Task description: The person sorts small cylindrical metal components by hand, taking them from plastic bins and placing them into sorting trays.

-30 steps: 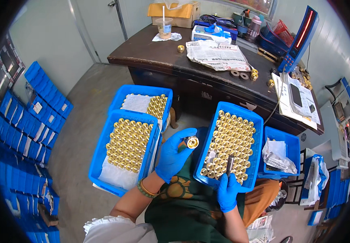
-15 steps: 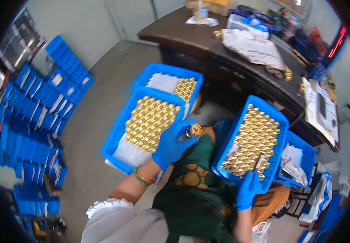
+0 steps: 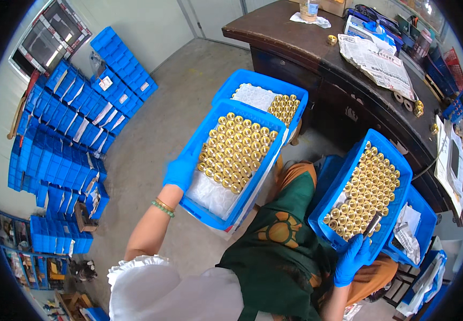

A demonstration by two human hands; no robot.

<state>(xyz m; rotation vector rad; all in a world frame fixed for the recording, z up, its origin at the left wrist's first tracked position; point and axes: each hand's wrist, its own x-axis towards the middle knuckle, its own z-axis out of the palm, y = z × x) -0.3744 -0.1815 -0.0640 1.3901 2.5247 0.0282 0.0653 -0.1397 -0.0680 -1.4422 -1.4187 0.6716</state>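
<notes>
Since half a second ago our left hand (image 3: 179, 171) dropped the brass ring, fingers now clamped on left tray (image 3: 231, 160) rim | right hand (image 3: 352, 259) fingers clamped on right tray (image 3: 365, 192) edge, on lap | step: we judge shifting trays | next: steady lift.

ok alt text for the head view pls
Seen from above, a person's blue-gloved left hand grips the edge of a blue tray of brass rings, while the right hand rests at a second brass-filled tray on their lap.
</notes>
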